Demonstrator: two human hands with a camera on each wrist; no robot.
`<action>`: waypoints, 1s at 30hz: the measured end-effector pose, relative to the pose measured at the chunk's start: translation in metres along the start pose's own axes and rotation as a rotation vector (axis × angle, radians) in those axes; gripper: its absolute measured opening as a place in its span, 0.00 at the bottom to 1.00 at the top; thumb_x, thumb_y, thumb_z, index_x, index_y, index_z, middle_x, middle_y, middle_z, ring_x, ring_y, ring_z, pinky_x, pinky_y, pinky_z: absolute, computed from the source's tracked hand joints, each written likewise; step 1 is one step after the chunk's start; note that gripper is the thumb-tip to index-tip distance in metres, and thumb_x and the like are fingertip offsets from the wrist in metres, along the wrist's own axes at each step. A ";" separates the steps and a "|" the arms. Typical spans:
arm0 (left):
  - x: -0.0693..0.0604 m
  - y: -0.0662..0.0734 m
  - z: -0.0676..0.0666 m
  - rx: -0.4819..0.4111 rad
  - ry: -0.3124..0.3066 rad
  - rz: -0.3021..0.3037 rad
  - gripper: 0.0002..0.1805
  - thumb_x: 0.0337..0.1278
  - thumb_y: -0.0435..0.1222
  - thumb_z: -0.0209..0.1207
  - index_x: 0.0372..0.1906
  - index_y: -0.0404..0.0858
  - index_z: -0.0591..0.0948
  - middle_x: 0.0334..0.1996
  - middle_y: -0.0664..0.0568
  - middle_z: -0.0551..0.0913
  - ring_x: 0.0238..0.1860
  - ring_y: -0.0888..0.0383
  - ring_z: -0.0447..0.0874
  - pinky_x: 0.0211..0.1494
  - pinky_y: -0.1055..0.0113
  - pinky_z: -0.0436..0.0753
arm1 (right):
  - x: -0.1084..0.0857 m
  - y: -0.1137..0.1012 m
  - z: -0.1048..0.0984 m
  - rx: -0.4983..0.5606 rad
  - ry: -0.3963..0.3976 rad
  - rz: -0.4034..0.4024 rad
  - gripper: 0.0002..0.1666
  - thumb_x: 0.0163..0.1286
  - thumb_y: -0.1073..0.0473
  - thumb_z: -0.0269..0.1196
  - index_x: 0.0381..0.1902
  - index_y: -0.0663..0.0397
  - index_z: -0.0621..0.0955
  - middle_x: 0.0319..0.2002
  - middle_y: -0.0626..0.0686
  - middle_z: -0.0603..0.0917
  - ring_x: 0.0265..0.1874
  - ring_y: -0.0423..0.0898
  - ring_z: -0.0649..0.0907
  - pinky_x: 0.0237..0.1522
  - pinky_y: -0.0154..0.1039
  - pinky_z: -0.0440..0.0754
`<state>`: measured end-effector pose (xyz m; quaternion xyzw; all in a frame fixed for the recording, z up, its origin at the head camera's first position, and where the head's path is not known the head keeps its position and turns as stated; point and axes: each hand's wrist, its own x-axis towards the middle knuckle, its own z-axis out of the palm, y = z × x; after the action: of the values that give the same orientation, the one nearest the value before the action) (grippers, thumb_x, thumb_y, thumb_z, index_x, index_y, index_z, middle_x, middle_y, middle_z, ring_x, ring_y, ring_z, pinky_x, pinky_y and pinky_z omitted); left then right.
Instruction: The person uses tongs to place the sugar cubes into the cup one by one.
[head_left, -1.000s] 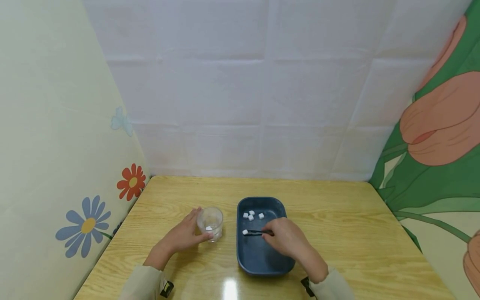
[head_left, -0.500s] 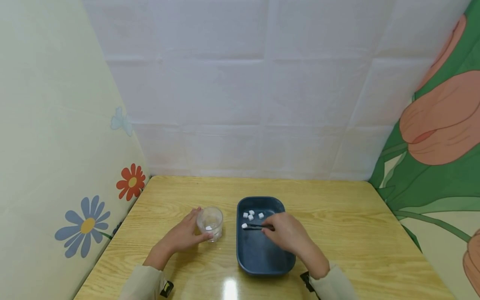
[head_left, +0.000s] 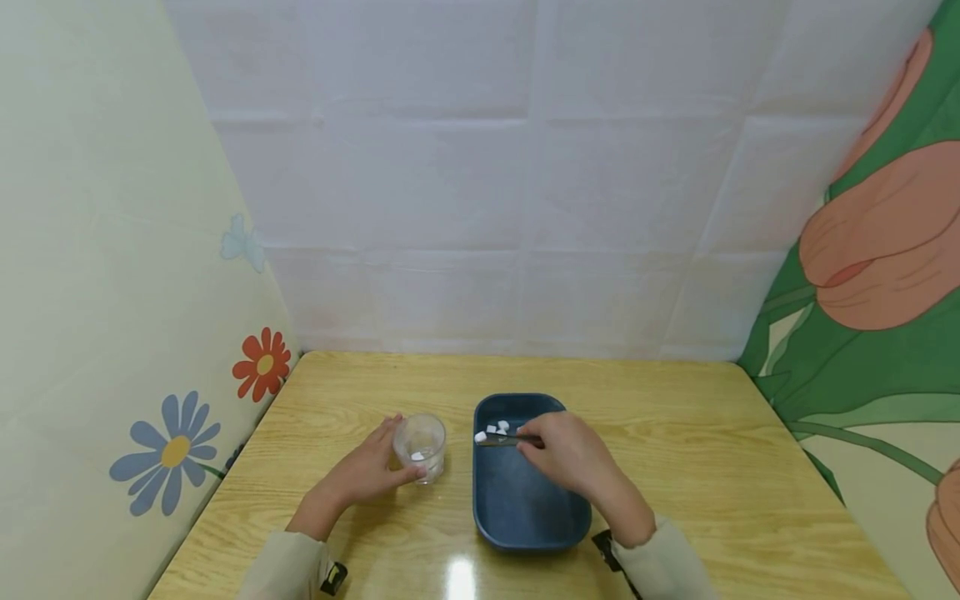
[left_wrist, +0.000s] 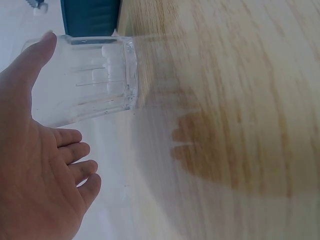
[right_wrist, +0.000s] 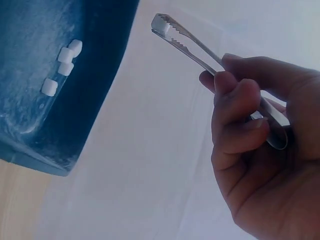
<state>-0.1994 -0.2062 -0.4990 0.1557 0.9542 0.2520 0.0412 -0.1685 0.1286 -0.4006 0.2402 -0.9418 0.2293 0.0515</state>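
white cube (right_wrist: 160,24) sits between the tips of serrated metal tongs (right_wrist: 199,44), which are pressed together on it; in the head view it shows over the left rim of the dark blue tray (head_left: 525,510). the right hand (head_left: 573,457) pinches the tongs between thumb and fingers, well behind the teeth, probably to keep the fingers out of the way of the tips. the left hand (head_left: 366,473) curves round the left side of a clear glass tumbler (head_left: 422,433), thumb at the near side and fingers toward the far side, likely to steady it; how firmly it holds, i cannot tell. the tumbler stands upright with a few sunken cubes (left_wrist: 101,75) at its bottom, their number hard to read through the glass. only a narrow strip of wood-grain table (head_left: 660,433) parts it from the tray, so the tray's raised rim and the tumbler's lip are the edges to mind. in the tray's far half lie four loose cubes (right_wrist: 65,55), three bunched and one slightly apart. rightward, the table gives the right hand broad room; past its far edge hangs a creased white cloth (head_left: 442,183).
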 end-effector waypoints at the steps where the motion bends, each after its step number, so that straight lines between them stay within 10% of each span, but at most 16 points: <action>1: 0.000 0.000 0.000 -0.001 0.000 -0.001 0.60 0.55 0.68 0.62 0.79 0.31 0.55 0.79 0.37 0.56 0.78 0.38 0.53 0.73 0.38 0.64 | 0.001 -0.001 -0.001 0.003 0.003 -0.003 0.08 0.68 0.60 0.68 0.42 0.52 0.91 0.32 0.45 0.89 0.19 0.33 0.74 0.23 0.32 0.73; 30: 0.000 0.001 -0.002 -0.007 -0.019 -0.008 0.61 0.56 0.68 0.62 0.80 0.31 0.54 0.79 0.37 0.54 0.79 0.38 0.51 0.74 0.38 0.63 | 0.017 -0.019 -0.006 0.028 0.011 -0.051 0.09 0.70 0.58 0.67 0.44 0.50 0.91 0.34 0.44 0.89 0.20 0.31 0.74 0.26 0.32 0.75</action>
<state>-0.1991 -0.2063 -0.4968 0.1543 0.9534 0.2540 0.0516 -0.1739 0.1089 -0.3842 0.2635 -0.9318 0.2426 0.0591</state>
